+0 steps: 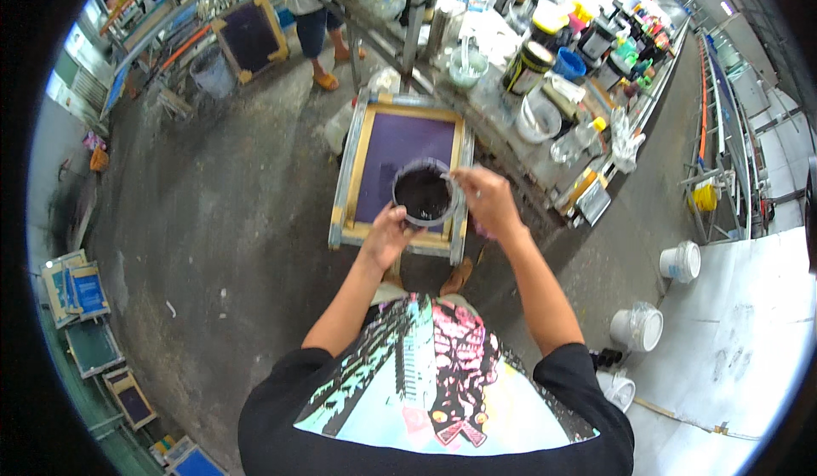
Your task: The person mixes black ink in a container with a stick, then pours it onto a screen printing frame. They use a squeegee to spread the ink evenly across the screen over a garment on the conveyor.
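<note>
My left hand (391, 234) holds a clear round tub (423, 193) of glossy dark paste from below and the left, fingers wrapped at its side. My right hand (483, 193) pinches a small pale tool at the tub's right rim; its tip is too small to make out. Beneath the tub, a framed screen (400, 131) with a purple mesh, tan tape and a grey frame sits in front of me, partly hidden by the tub and my hands.
A cluttered bench (502, 110) with pots, bottles and tools runs to my upper right. Another person (311, 29) stands beyond. Framed screens (94, 344) lean along the left, and another (251, 38) upper left. White buckets (634, 327) stand at right.
</note>
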`<state>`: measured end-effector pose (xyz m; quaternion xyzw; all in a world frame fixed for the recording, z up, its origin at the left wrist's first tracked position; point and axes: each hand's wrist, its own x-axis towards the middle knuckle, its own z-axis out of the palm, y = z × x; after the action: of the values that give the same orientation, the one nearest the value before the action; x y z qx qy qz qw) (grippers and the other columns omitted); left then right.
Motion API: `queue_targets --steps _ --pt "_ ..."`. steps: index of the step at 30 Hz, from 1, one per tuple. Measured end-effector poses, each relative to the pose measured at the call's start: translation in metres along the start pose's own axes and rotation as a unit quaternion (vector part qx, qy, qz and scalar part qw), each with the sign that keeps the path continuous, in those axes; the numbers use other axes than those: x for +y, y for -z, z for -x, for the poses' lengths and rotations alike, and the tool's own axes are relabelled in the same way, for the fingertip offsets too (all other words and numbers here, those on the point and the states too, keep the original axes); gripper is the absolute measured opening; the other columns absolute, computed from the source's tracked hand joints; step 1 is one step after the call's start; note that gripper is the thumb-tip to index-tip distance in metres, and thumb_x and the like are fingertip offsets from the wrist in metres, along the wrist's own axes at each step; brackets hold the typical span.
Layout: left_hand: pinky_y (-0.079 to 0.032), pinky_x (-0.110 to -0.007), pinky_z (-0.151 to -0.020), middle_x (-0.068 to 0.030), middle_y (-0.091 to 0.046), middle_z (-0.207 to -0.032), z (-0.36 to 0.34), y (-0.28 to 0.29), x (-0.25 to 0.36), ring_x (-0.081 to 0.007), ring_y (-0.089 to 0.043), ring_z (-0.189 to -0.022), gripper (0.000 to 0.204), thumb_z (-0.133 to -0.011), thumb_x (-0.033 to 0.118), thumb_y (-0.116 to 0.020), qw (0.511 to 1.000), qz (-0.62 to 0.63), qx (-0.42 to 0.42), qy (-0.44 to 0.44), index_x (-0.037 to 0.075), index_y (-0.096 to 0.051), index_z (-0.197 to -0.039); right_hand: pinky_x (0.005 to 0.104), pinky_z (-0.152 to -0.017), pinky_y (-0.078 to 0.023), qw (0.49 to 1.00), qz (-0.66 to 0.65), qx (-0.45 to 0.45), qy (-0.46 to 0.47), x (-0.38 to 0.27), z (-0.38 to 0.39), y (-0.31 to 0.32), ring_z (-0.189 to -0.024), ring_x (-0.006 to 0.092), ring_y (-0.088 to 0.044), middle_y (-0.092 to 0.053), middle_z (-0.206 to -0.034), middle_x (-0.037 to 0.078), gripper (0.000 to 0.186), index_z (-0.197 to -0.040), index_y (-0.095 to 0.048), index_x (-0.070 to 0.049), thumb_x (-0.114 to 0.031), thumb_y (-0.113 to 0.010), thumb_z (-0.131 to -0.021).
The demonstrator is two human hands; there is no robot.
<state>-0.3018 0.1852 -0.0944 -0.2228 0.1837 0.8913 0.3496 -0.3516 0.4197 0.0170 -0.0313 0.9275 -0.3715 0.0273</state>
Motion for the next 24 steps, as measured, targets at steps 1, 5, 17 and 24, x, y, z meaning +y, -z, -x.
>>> queue_targets --steps 1,5,17,24 --pt "-0.052 -0.054 -0.111 -0.0076 -0.068 -0.128 -0.008 -0.002 0.005 -0.0245 -0.064 -0.124 0.039 -0.094 0.024 -0.073 1.0 -0.007 -0.004 0.001 0.01 -0.062 -0.129 0.0402 -0.073 -0.058 1.0 0.013 -0.023 -0.011 -0.004 -0.008 0.011 -0.082 0.0325 -0.075 -0.077 -0.096 0.019 0.016 -0.11 -0.076 -0.002 -0.009 -0.069 -0.098" --pt "-0.053 -0.053 -0.112 -0.0069 -0.067 -0.129 -0.021 -0.009 0.013 -0.0232 -0.064 -0.123 0.043 -0.094 0.023 -0.074 1.0 -0.019 0.001 0.004 0.01 -0.06 -0.132 0.0378 -0.068 -0.057 0.991 -0.063 -0.103 -0.049 -0.011 -0.015 0.01 -0.075 0.0267 -0.075 -0.076 -0.092 0.017 0.016 -0.111 -0.077 -0.004 -0.01 -0.07 -0.098" --pt "-0.056 -0.047 -0.106 -0.0052 -0.067 -0.128 -0.009 -0.008 0.006 -0.0205 -0.066 -0.119 0.048 -0.092 0.019 -0.073 0.999 -0.023 0.008 0.028 0.011 -0.058 -0.136 0.0385 -0.073 -0.058 0.993 -0.088 -0.078 -0.007 -0.021 0.006 0.003 -0.083 0.031 -0.075 -0.077 -0.099 0.016 0.016 -0.11 -0.076 -0.004 -0.011 -0.071 -0.097" --pt "-0.056 -0.046 -0.105 -0.0048 -0.067 -0.128 -0.011 -0.017 0.019 -0.021 -0.066 -0.119 0.049 -0.091 0.017 -0.073 0.999 -0.044 0.009 0.015 0.012 -0.058 -0.137 0.0403 -0.073 -0.059 0.997 0.043 -0.067 0.027 -0.011 -0.008 0.025 -0.083 0.0321 -0.075 -0.077 -0.099 0.016 0.015 -0.11 -0.076 -0.004 -0.011 -0.071 -0.097"
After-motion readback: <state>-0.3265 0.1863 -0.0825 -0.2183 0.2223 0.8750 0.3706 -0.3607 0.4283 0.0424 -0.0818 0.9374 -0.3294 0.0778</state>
